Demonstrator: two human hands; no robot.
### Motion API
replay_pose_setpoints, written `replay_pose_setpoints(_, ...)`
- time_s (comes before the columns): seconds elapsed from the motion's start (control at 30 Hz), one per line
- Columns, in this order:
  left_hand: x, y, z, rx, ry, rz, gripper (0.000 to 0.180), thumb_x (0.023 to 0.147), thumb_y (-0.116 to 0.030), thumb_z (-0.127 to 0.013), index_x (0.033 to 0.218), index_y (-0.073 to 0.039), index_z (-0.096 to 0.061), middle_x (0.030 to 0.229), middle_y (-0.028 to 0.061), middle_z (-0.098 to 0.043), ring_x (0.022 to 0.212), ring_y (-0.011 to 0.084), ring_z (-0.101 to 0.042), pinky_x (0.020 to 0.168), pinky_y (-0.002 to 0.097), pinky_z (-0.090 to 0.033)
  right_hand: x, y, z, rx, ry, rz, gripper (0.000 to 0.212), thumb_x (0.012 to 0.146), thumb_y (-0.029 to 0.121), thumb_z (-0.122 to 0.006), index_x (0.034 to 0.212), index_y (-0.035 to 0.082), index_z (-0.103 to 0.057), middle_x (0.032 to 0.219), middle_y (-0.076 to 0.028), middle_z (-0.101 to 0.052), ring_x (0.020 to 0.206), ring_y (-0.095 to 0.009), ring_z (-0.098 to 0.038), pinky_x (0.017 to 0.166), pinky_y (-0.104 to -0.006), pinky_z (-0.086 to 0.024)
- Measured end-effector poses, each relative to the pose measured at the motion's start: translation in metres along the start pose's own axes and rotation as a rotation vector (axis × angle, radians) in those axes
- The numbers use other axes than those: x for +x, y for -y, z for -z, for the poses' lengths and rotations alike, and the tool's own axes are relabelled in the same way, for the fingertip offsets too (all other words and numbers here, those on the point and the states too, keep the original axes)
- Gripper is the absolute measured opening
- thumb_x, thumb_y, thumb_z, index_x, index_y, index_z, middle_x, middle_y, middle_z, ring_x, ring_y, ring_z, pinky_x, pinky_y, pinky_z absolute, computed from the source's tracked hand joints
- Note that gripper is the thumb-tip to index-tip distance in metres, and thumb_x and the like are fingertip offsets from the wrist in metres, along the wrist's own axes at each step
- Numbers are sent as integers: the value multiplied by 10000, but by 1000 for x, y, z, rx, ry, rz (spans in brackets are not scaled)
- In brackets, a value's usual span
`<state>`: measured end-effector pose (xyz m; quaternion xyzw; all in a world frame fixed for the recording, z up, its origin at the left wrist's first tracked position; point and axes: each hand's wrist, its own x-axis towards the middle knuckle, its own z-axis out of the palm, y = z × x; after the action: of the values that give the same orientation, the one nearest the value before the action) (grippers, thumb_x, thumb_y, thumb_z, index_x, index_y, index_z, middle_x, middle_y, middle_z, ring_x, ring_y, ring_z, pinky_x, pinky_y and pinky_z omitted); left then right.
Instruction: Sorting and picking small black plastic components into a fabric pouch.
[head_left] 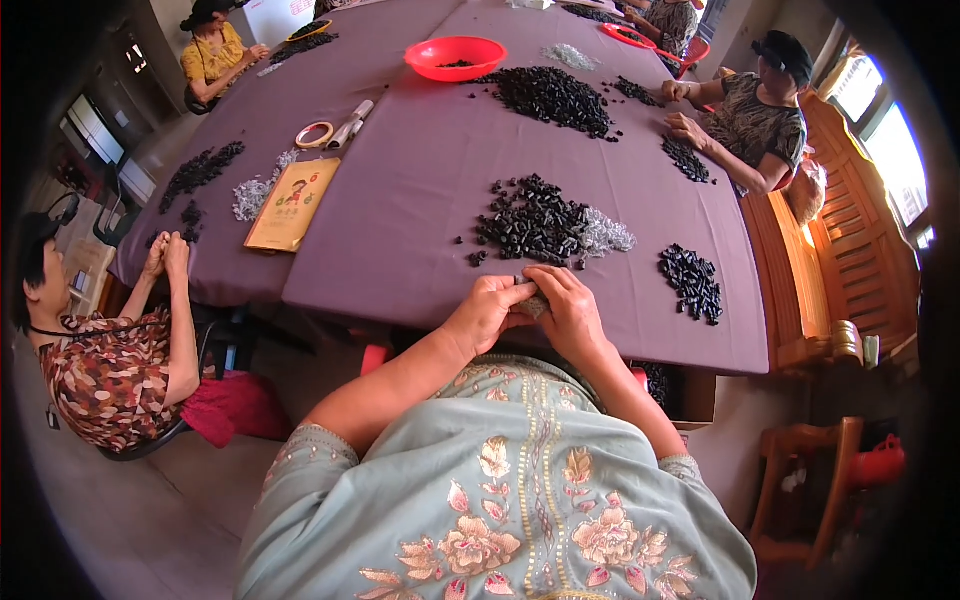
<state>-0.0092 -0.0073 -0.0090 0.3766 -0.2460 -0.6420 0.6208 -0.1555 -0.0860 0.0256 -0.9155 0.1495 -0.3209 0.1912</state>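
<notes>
At the near edge of the purple-covered table point(390, 270), my left hand point(488, 312) and my right hand point(568, 308) meet, fingers pinched together. Between them is something small and dark, mostly hidden by the fingers, so I cannot make out its kind. Just beyond my hands lies a heap of small black cylindrical parts point(530, 222). A pile of small clear pieces point(606, 233) touches its right side. Farther right, a separate group of black parts point(690, 285) lies near the table's right edge.
A red basin point(455, 58) stands farther back beside a large black heap point(550, 98). Left are a yellow booklet point(293, 205) and a tape roll point(314, 135). Co-workers sit at the left point(110, 350) and right point(765, 120). A wooden bench point(850, 240) runs along the right.
</notes>
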Motion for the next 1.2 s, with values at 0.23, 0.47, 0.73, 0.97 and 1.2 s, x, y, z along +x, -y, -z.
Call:
replay_pose_setpoints(0.23, -3, -5, -8, 17, -24, 42, 184, 989, -199, -550, 1012, -32, -623, 971, 82, -664, 896, 172, -661, 811, 343, -559, -2, -2, 0, 12, -21, -5, 517, 621, -78, -576, 1132, -10, -609, 1134, -170, -632, 1049, -361, -605, 899, -416, -512)
replay_pose_setpoints(0.47, -5, -2, -9, 46, -3, 25, 213, 1013, -182, -460, 1070, -32, -601, 989, 77, -660, 908, 168, -660, 827, 343, -562, 0, 2, 6, 18, -3, -8, 524, 638, -66, -586, 1157, -8, -610, 1130, -168, -643, 1035, -354, -615, 894, -415, -515)
replay_pose_setpoints(0.73, -3, 1, -7, 135, 22, -17, 223, 1009, -181, -454, 1062, -21, -600, 988, 82, -657, 905, 173, -661, 814, 339, -568, -1, 1, 6, 25, 13, -6, 528, 637, -64, -587, 1163, -21, -609, 1078, -192, -652, 1001, -372, -624, 873, -426, -521)
replay_pose_setpoints(0.97, -5, -2, -13, 98, -75, 18, 214, 998, -190, -482, 999, -28, -622, 932, 73, -661, 828, 156, -656, 739, 318, -572, -1, 3, 8, -12, 31, -33, 533, 635, -60, -599, 1166, -24, -605, 1095, -197, -649, 1017, -374, -623, 885, -423, -515)
replay_pose_setpoints(1.2, -3, 6, -14, 220, -81, -71, 189, 993, -188, -509, 999, -40, -626, 904, 36, -662, 809, 127, -652, 710, 286, -569, -3, 11, 10, -76, 55, -104, 503, 657, -35, -612, 1160, -22, -604, 1107, -210, -645, 1030, -386, -620, 892, -432, -509)
